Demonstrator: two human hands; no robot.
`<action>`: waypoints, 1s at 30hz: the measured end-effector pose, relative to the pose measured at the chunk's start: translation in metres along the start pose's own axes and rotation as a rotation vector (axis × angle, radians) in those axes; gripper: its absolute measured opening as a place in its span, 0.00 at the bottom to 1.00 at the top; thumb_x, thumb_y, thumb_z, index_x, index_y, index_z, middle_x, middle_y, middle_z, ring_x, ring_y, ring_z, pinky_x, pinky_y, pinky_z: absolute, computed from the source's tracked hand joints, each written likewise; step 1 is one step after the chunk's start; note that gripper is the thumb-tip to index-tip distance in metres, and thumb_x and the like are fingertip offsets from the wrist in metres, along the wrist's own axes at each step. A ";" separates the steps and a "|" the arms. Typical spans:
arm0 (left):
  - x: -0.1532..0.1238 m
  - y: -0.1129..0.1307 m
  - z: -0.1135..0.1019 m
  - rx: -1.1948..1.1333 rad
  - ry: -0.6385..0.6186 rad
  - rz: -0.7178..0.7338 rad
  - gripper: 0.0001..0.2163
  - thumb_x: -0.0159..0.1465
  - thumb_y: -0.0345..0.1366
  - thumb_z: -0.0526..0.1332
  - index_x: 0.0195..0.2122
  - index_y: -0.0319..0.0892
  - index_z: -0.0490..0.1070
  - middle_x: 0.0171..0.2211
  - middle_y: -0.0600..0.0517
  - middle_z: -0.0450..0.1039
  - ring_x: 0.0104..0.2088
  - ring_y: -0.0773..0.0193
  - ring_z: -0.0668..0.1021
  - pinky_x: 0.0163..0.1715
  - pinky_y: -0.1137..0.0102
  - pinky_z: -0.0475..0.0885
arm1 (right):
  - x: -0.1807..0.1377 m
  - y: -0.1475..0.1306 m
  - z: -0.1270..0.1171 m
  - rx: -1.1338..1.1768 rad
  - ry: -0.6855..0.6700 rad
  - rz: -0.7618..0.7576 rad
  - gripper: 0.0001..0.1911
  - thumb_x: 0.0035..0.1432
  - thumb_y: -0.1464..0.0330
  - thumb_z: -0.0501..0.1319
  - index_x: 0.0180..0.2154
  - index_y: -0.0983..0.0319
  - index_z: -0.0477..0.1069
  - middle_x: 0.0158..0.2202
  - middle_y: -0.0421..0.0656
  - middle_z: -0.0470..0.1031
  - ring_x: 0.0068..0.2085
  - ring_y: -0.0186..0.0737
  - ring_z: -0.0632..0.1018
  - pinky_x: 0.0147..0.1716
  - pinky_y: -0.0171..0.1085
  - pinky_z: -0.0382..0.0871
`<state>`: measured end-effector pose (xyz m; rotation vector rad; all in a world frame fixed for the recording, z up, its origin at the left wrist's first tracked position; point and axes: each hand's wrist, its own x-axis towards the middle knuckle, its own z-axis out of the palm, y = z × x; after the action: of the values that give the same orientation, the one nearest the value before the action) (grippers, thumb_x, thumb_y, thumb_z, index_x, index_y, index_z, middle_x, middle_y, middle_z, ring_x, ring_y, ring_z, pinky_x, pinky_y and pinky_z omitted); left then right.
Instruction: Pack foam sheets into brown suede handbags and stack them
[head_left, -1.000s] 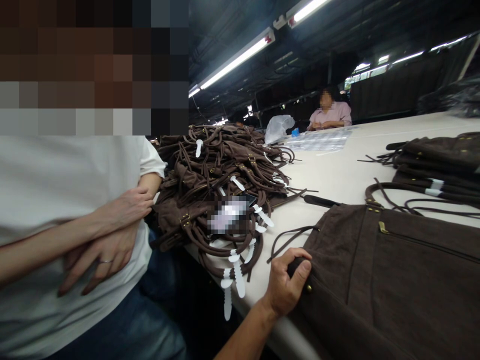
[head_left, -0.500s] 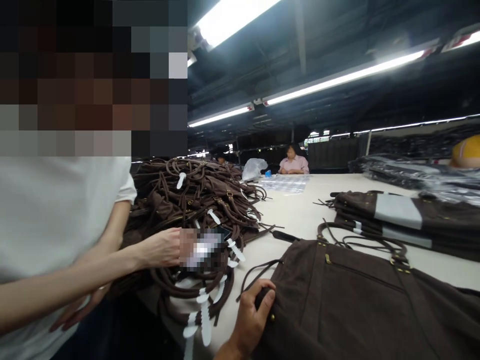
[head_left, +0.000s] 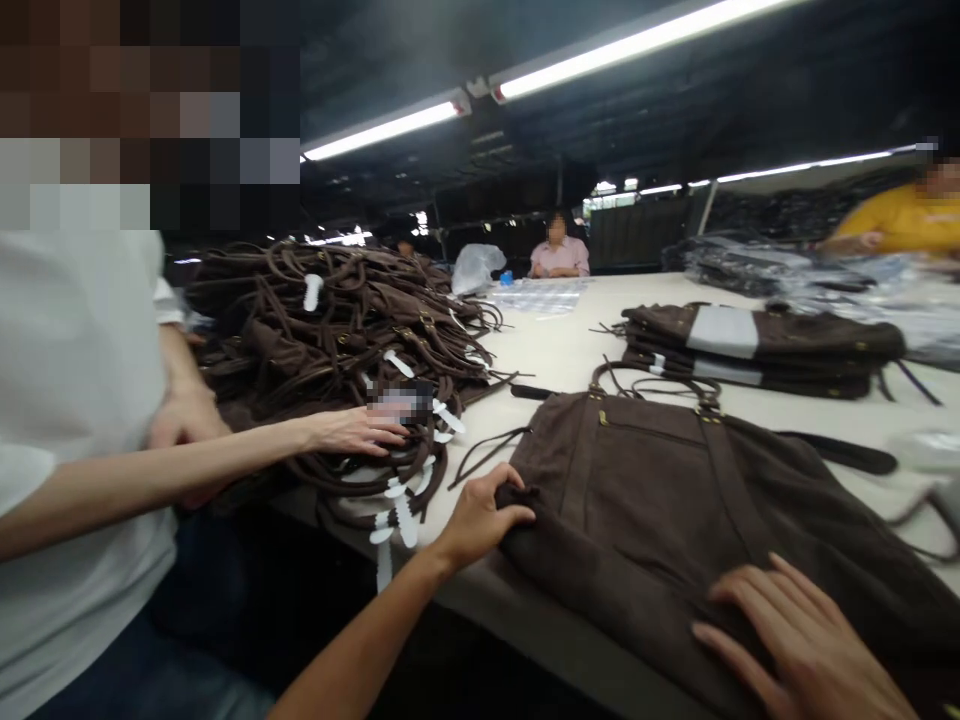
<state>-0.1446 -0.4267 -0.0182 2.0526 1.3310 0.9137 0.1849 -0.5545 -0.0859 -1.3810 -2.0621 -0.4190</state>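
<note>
A dark brown fabric bag (head_left: 652,480) lies flat on the pale table in front of me, its two handles pointing away. My left hand (head_left: 484,515) pinches the bag's left edge between thumb and fingers. Over the bag's lower right part, my right hand (head_left: 802,630) rests with its fingers spread and extended. A short zip with brass pulls runs across the upper panel, and straps cross it on both sides.
A large heap of brown bags (head_left: 322,340) with white tags lies at left. Beside it a person in a white shirt (head_left: 75,380) reaches toward a blurred phone-like object. Stacked bags with grey bands (head_left: 757,345) sit behind mine. Others (head_left: 559,260) sit farther back.
My right hand has come into view over the bag. The view has tilted down and shifted right. The neighbour's hand has spread beside the blurred object. My left hand keeps its hold.
</note>
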 end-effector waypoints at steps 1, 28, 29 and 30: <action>0.002 0.001 0.003 -0.019 0.010 -0.005 0.09 0.53 0.37 0.69 0.32 0.43 0.71 0.26 0.58 0.71 0.30 0.68 0.73 0.33 0.74 0.66 | 0.008 -0.009 -0.007 -0.011 -0.030 0.028 0.10 0.64 0.61 0.58 0.33 0.58 0.71 0.31 0.43 0.73 0.35 0.46 0.76 0.50 0.51 0.67; 0.049 0.047 0.044 0.611 -0.242 0.497 0.26 0.55 0.42 0.72 0.53 0.41 0.68 0.46 0.48 0.75 0.46 0.53 0.75 0.50 0.56 0.70 | 0.098 0.004 -0.033 -0.178 0.008 -0.084 0.12 0.68 0.71 0.56 0.30 0.62 0.64 0.30 0.43 0.66 0.32 0.42 0.64 0.36 0.41 0.58; 0.050 0.047 0.047 0.604 -0.240 0.442 0.18 0.56 0.38 0.70 0.47 0.44 0.71 0.42 0.51 0.75 0.42 0.56 0.76 0.45 0.60 0.71 | 0.098 0.004 -0.035 -0.171 0.002 -0.064 0.11 0.67 0.71 0.57 0.30 0.63 0.64 0.30 0.43 0.66 0.32 0.41 0.65 0.36 0.41 0.58; 0.051 0.046 0.050 0.593 -0.231 0.410 0.11 0.57 0.35 0.69 0.40 0.45 0.73 0.38 0.53 0.75 0.39 0.57 0.75 0.41 0.62 0.70 | 0.097 0.005 -0.037 -0.155 -0.011 -0.032 0.09 0.66 0.71 0.59 0.31 0.63 0.65 0.30 0.42 0.67 0.33 0.41 0.66 0.37 0.41 0.59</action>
<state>-0.0656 -0.4003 -0.0032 2.8604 1.1649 0.4309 0.1752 -0.5042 0.0046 -1.4444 -2.1002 -0.5969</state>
